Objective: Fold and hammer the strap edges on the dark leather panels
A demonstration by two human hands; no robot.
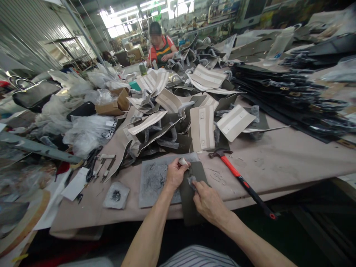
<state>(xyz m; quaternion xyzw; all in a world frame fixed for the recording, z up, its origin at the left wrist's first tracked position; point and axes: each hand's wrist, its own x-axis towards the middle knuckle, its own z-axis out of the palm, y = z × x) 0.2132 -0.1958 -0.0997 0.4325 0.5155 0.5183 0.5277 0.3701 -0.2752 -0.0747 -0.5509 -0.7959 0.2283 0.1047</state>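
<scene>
The left hand (pixel 175 173) pinches a small pale roll (pixel 183 161) at the top of a dark olive bag panel (pixel 191 196), and the right hand (pixel 210 202) grips a crumpled grey scrap (pixel 191 181) just beside it, the hands nearly together. The panel overhangs the table edge — a hard tug could drag it off, or into the red-handled claw hammer (pixel 236 174).

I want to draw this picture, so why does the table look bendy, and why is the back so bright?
In the head view, the wide lens seems to curve the table; the windows glare white at the back; the left hand and right hand look big because they're closest.
</scene>
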